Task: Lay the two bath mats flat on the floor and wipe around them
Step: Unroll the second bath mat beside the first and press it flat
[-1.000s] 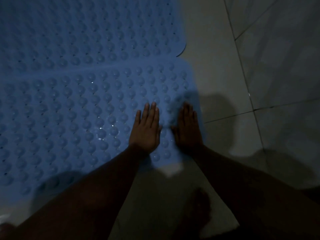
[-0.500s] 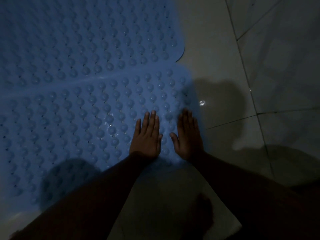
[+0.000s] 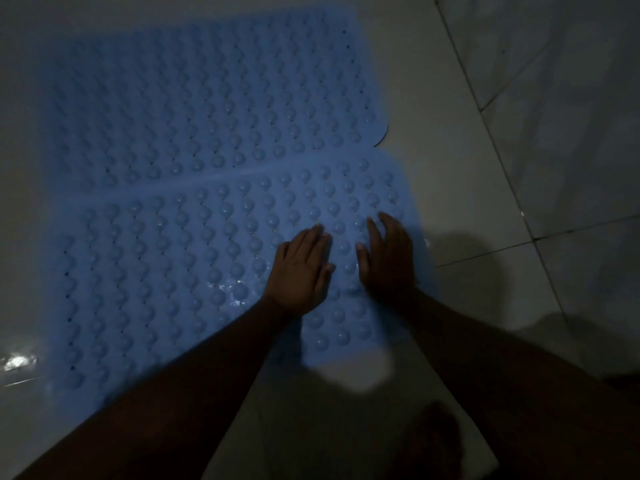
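Two blue bath mats with raised round bumps lie flat on the pale floor, side by side. The far mat [image 3: 207,98] sits behind the near mat [image 3: 156,265], and their long edges meet or slightly overlap. My left hand [image 3: 299,271] rests palm down on the right part of the near mat, fingers together. My right hand [image 3: 389,258] lies beside it near the mat's right edge, fingers slightly lifted and curled. Neither hand holds anything. Water drops glint on the near mat by my left hand.
Pale floor tiles [image 3: 467,188] with dark grout lines run to the right. A tiled wall [image 3: 571,98] rises at the far right. My bare foot [image 3: 433,441] stands on a light patch at the bottom. A wet gleam [image 3: 17,362] shows on the floor at the left.
The view has pulled back, so both mats show more fully. Both hands stay on the near mat; my right hand's fingers have lifted and curled slightly.
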